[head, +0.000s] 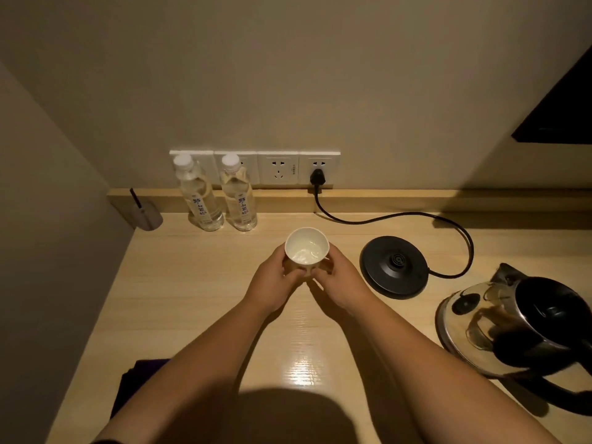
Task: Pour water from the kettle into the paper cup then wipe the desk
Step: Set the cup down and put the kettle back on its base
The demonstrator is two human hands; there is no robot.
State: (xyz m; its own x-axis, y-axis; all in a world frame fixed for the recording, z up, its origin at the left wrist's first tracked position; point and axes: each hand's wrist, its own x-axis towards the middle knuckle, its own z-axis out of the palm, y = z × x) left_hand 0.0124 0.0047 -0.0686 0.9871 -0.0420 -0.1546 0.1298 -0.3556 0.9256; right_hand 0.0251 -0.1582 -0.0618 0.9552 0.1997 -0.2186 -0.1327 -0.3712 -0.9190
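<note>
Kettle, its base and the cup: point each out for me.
Kettle [525, 328]: head view, on its glass body.
Base [394, 266]: head view, on its black top disc.
Cup [307, 246]: head view, on its inner wall.

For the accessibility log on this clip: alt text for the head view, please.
Both hands, left and right, hold a white paper cup with some water in it on a wooden desk. The kettle stands at the right, off its black base, which is plugged into the wall. Two water bottles stand behind the cup; a dark cloth lies near left.
</note>
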